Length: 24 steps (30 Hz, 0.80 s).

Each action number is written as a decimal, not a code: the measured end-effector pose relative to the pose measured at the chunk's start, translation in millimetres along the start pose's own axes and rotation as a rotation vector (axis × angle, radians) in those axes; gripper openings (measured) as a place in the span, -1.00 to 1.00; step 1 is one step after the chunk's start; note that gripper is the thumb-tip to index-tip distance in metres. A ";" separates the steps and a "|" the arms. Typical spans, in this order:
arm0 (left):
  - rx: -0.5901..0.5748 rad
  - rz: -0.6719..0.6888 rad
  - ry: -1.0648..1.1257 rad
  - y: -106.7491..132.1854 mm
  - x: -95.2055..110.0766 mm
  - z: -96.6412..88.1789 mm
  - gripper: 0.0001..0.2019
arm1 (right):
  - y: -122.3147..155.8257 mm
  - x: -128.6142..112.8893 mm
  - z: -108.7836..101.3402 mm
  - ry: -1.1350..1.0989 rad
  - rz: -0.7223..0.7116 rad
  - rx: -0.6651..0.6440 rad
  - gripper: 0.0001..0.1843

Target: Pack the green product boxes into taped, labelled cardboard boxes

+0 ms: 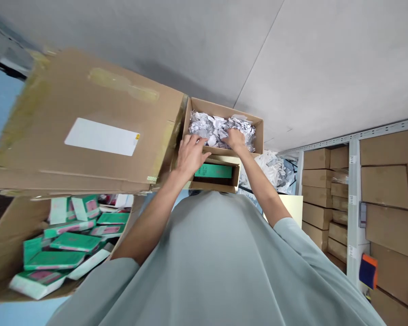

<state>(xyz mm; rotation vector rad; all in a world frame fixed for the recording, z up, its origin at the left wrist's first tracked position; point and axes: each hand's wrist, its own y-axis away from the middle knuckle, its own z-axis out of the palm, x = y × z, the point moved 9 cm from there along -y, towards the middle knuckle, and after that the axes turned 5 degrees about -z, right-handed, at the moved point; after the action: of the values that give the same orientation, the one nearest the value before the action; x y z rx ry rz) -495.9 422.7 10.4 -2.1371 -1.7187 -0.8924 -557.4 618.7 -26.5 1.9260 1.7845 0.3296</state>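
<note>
While bracing small box (224,108) with left hand (190,155), fingers spread, grips crumpled paper (209,127) in right hand (235,138), fingers curled, apparently for cushioning.

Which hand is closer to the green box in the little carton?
Left. The left hand lies right beside the flat green cardboard box; the right hand is farther off, in the shredded white paper.

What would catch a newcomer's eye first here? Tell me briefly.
Both hands work at centre: the right hand presses into shredded paper in a small box, and the left hand lies on its near rim beside a green pack. Lower left, a big carton brims with green packs.
</note>
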 end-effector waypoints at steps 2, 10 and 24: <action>0.010 -0.015 0.020 4.3 -0.4 -1.9 -0.53 | -4.2 -2.0 5.0 0.005 -0.010 -0.017 -0.66; 0.065 -0.041 0.111 13.9 7.2 -18.9 -0.65 | 38.9 9.0 -19.1 -0.091 -0.094 0.169 -0.67; -0.360 -0.010 0.235 59.5 10.0 62.8 -0.67 | 172.7 -9.8 57.0 -0.139 -0.103 0.061 -0.78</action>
<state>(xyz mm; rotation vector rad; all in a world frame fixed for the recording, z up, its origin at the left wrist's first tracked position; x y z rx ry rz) -419.7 449.3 -22.2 -2.1235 -1.5459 -1.4874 -381.4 594.1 13.5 1.8415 1.8126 0.1049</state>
